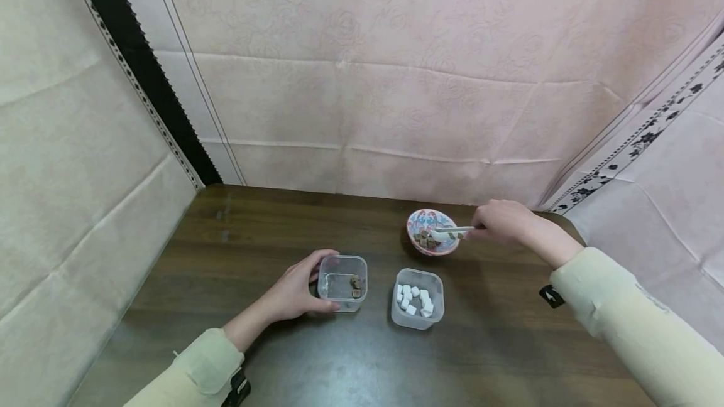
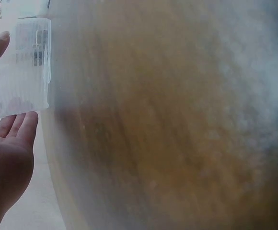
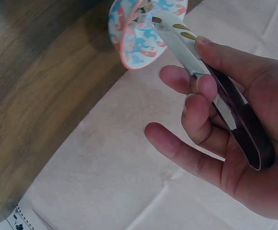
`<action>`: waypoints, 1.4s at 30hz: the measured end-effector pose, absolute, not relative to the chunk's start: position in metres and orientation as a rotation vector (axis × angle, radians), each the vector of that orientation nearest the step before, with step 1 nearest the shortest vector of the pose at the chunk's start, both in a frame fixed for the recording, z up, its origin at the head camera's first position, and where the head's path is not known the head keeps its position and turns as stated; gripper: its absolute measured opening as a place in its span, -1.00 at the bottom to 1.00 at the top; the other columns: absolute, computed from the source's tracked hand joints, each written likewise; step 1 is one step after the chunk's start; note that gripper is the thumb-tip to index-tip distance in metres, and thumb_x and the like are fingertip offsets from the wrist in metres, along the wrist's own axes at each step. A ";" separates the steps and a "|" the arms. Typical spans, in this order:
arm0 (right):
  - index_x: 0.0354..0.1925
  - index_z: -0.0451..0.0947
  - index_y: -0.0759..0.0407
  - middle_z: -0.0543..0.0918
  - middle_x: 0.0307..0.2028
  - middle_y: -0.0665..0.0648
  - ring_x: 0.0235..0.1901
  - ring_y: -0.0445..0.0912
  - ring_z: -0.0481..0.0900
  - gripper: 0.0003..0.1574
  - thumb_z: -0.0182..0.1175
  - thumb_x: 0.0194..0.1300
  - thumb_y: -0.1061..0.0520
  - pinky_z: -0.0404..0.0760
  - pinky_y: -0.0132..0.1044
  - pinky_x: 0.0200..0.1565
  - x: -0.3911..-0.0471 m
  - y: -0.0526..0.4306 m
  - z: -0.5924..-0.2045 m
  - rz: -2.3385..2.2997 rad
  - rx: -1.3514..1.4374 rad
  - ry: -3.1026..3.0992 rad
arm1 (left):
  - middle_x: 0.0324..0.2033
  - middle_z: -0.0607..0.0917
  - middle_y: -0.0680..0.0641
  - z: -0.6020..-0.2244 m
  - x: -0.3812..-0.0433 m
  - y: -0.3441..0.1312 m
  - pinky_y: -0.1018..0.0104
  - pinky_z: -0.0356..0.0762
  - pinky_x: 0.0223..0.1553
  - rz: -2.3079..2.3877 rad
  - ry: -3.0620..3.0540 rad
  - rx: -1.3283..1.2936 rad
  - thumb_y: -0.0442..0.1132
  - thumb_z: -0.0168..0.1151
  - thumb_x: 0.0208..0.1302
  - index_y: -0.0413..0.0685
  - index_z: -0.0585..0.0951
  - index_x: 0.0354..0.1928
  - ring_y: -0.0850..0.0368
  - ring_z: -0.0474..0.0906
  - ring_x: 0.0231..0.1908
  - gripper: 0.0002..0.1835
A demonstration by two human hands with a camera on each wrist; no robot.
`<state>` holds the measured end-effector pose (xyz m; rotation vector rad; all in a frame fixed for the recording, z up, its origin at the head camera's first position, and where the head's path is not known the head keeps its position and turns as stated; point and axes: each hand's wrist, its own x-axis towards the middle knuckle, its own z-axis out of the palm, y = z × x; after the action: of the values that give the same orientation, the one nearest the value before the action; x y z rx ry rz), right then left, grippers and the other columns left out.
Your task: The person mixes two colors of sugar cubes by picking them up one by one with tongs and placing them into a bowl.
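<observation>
My right hand (image 1: 503, 222) grips a pair of tongs (image 3: 215, 86) with pale tips and a dark handle. Their tips reach into a small patterned bowl (image 1: 415, 225), which has a pink rim and holds several brown cubes (image 1: 427, 242). On the left, my left hand (image 1: 300, 287) holds a clear plastic container (image 1: 334, 303) between thumb and fingers. A few brown cubes (image 1: 356, 287) lie at the right side inside it. In the left wrist view the thumb and fingertips rest at opposite sides of that container (image 2: 24, 91).
A second clear container (image 1: 418, 324) with several white cubes (image 1: 407, 294) stands right of the held one, nearer than the bowl. All sit on a dark wooden table (image 1: 254, 225). Pale patterned cloth (image 1: 351, 112) hangs behind and along both sides.
</observation>
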<state>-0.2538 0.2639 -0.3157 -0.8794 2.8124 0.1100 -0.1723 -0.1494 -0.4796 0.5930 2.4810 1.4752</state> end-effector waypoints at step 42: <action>-0.61 0.49 -0.09 0.36 -0.62 -0.14 -0.57 -0.19 0.28 -0.48 0.40 0.41 -0.19 0.29 -0.26 -0.51 -0.217 0.165 -0.282 0.093 -1.167 2.701 | 0.35 0.53 -0.21 -0.481 -0.175 -0.152 -0.13 0.54 0.34 1.465 2.469 0.657 -0.18 0.73 0.09 0.00 0.37 0.50 -0.19 0.53 0.35 -0.03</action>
<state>-0.2171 0.1649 -0.2815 -1.1668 2.7011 0.0933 -0.1746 -0.1516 -0.4809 0.6568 2.4692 1.4648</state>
